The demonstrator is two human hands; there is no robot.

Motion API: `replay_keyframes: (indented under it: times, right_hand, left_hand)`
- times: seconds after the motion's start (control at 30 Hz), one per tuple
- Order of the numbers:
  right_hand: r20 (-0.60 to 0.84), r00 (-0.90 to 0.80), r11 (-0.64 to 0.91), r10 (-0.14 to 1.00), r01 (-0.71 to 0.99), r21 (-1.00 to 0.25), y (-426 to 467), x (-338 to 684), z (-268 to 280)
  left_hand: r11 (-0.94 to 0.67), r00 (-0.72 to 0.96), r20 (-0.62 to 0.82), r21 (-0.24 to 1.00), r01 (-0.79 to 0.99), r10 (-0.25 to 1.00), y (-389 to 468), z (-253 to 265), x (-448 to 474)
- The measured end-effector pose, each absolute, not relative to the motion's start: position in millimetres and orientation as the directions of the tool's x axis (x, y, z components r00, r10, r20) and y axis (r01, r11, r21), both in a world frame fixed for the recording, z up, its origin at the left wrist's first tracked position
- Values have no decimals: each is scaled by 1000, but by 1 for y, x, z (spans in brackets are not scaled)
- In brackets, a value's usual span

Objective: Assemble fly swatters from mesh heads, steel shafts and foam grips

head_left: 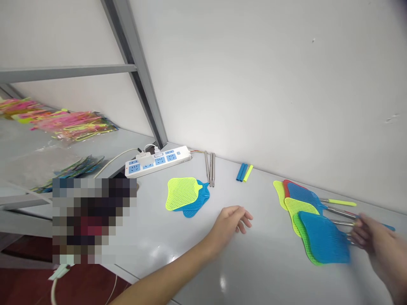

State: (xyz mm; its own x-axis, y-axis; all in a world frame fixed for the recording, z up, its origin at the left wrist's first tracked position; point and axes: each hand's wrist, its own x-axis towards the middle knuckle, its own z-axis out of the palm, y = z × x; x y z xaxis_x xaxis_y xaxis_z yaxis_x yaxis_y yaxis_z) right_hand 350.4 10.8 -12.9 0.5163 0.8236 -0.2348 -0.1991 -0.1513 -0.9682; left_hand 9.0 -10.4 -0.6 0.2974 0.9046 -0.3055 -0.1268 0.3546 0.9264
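Plainly, the fingers of the right hand are curled closed around the slim rod of the blue swatter, though the exact contact is lost in blur. Its head is held at nine o'clock from that hand, with the edge of a green swatter showing beneath; whether the two touch cannot be told. If the rod is gripped too loosely, the broad head could be twisted round and the green swatter knocked askew. Toward ten o'clock, a yellow swatter and a red swatter are fanned in overlap, and could be snagged together if either were dragged sideways.

By the left hand nothing is held; its fingers are loosely bent, half open, over the surface. Toward ten o'clock from it, a loose yellow head is laid over a blue head; both could be shifted by a careless sweep. Toward eleven, metal rods are placed near a power strip, and might be set rolling if nudged. Just past twelve, blue sleeves and a yellow sleeve could be scattered if brushed.
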Motion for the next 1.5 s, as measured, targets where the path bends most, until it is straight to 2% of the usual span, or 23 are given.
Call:
replay_keyframes:
  times: [0.07, 0.13, 0.2, 0.27, 0.33, 0.4, 0.47, 0.6, 0.77, 1.2, 1.4, 1.5]
  right_hand:
    - [-258, 381, -221, 888, -138, -965, 20, 306, -5]
    - [-325, 168, -303, 931, -147, -942, 26, 259, -2]
    - [-374, -56, -378, 926, -111, -919, 29, 215, -3]
    - [-407, -200, -432, 891, -105, -896, 32, 179, -5]
    - [-405, -303, -466, 863, -164, -869, 38, 154, -7]
    - [-428, -347, -526, 834, -268, -807, 46, 137, -10]
    - [-425, -334, -522, 841, -300, -798, 55, 125, -12]
    - [-433, -321, -530, 843, -347, -774, 69, 110, -12]
    - [-453, -336, -559, 826, -382, -736, 71, 103, -9]
    - [-425, -414, -579, 805, -396, -712, 72, 113, -16]
    - [-413, -447, -582, 793, -358, -730, 74, 115, -16]
    - [-417, -457, -582, 786, -317, -749, 74, 117, -16]
  left_hand:
    - [273, 257, -247, 959, -70, 934, -7, 1, 7]
    - [149, 184, -151, 988, 29, 971, -2, 1, 3]
    - [4, 89, -24, 975, 221, 996, 3, 0, -4]
    - [-133, 19, 140, 874, 468, 990, 10, -3, -11]
    - [-203, 5, 269, 714, 670, 963, 16, -8, -18]
    - [-202, 13, 314, 577, 791, 949, 21, -15, -25]
    - [-187, 25, 322, 483, 856, 946, 26, -23, -29]
    - [-136, 26, 299, 356, 925, 954, 32, -33, -33]
    - [-144, 55, 292, 292, 946, 955, 31, -33, -30]
    - [-138, 39, 302, 312, 940, 953, 29, -32, -26]
    - [-78, 4, 276, 256, 964, 961, 31, -32, -21]
    - [-70, -10, 261, 295, 953, 965, 32, -29, -23]
